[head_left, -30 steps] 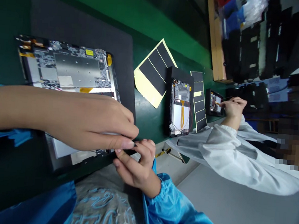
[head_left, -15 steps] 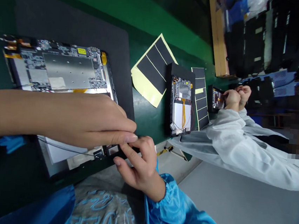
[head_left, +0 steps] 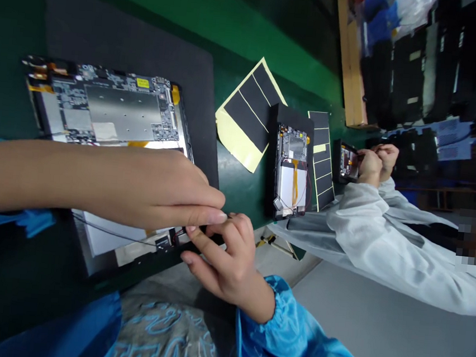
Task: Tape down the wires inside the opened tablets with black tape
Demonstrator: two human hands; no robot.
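Note:
An opened tablet, its circuit board and pale battery exposed, lies on a black mat under my hands. My left hand reaches across it, thumb and forefinger pinched together beyond the tablet's near right corner. Whatever is in that pinch is too small or hidden to make out. Close against those fingertips is my right hand, its other fingers bent, forefinger touching the corner. Its thumb is apart from the forefinger, beside the tablet's front edge. A thin black cable runs over the battery. My left forearm covers the tablet's middle.
A yellow-backed sheet of black strips lies on the green table. Farther right are a second opened tablet and another strip sheet. A co-worker's hands work at a third device. A wooden edge stands behind.
The view has shifted slightly, so the tablet and sheets sit farther right in the picture. My hands stay together at the tablet's corner with hardly any change in pose.

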